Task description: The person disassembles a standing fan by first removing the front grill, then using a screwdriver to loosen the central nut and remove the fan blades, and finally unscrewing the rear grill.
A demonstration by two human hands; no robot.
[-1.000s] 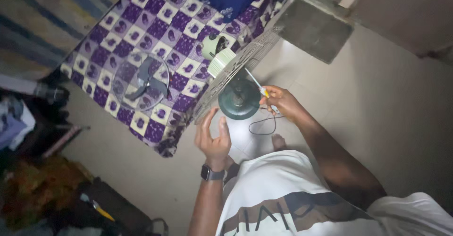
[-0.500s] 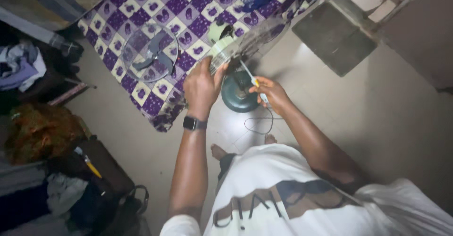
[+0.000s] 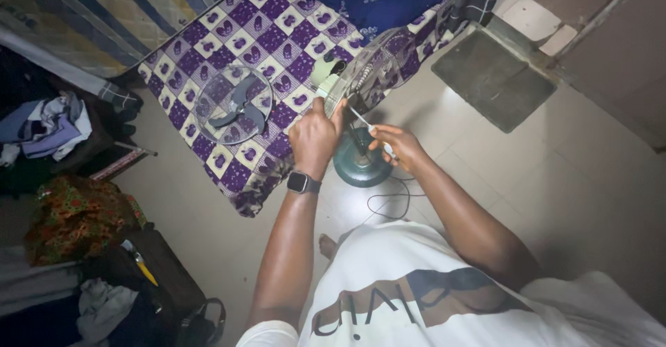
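A standing fan with a round dark green base (image 3: 363,167) and a wire rear grille (image 3: 366,69) stands on the tiled floor beside a mattress. My left hand (image 3: 316,136), with a watch on the wrist, grips the fan's pale motor housing (image 3: 327,82) at the grille's edge. My right hand (image 3: 397,146) holds a thin white screwdriver (image 3: 363,120) whose tip points in toward the fan's motor. The loose front grille with the grey fan blade (image 3: 234,105) lies flat on the mattress to the left.
The mattress has a purple and white checked sheet (image 3: 270,35) and a dark blue cloth (image 3: 374,0). A grey doormat (image 3: 494,78) lies at upper right. A black power cord (image 3: 390,201) curls near my foot. Clothes and bags (image 3: 83,222) crowd the left side.
My left hand rose from open near the base to a grip on the fan's motor housing. My right hand keeps the screwdriver near the motor. The view shifted.
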